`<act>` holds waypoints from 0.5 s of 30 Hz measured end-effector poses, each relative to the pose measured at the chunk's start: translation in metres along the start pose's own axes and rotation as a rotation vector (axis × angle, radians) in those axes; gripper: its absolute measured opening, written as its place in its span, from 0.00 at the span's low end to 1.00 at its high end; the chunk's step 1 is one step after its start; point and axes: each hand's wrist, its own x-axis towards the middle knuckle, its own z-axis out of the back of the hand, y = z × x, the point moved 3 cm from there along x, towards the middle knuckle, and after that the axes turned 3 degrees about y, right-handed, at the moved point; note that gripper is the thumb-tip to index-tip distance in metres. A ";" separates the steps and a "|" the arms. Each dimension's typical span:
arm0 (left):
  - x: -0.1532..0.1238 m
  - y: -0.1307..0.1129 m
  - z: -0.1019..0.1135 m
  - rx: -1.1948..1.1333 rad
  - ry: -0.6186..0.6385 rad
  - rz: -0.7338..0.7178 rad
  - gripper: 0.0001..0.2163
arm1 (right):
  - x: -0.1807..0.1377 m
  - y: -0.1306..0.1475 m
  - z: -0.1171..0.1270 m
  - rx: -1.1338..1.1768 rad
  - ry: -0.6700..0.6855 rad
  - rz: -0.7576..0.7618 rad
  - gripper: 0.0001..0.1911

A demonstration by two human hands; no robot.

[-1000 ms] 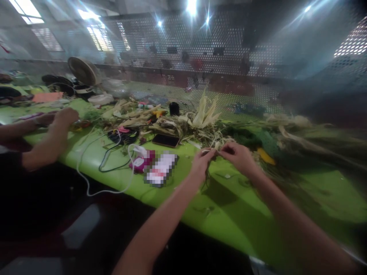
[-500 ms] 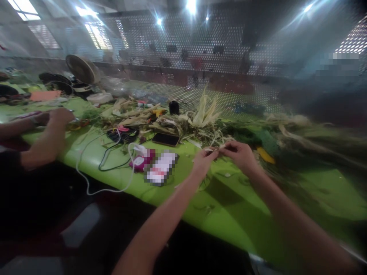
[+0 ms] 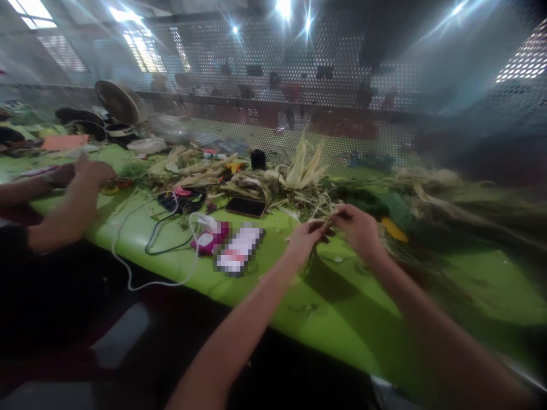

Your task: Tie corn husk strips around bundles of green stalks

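Note:
My left hand (image 3: pixel 305 236) and my right hand (image 3: pixel 358 229) meet over the green table, fingertips pinched close together. Between them is a thin pale strip of husk (image 3: pixel 317 221), mostly covered by the fingers. Just behind my hands lies a heap of dried plant strips (image 3: pixel 305 196), with an upright tuft of pale corn husk (image 3: pixel 303 162) rising from it. A yellow piece (image 3: pixel 395 230) lies to the right of my right hand, and small scraps are scattered on the table below.
Left of my hands lie a bright-screened phone (image 3: pixel 239 250), a dark phone (image 3: pixel 245 207) and a magenta-and-white item (image 3: pixel 211 238) with a white cable (image 3: pixel 160 283). A black cylinder (image 3: pixel 258 160) stands behind. Another person's hands (image 3: pixel 88 173) work at the left, near a fan (image 3: pixel 117 102).
My left fingers have shifted slightly right and curled more around the strip. My right hand has risen a little. The other person's hands moved slightly.

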 end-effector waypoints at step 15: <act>-0.005 0.003 0.015 0.019 -0.038 0.205 0.21 | 0.017 -0.011 0.026 0.039 -0.171 -0.117 0.09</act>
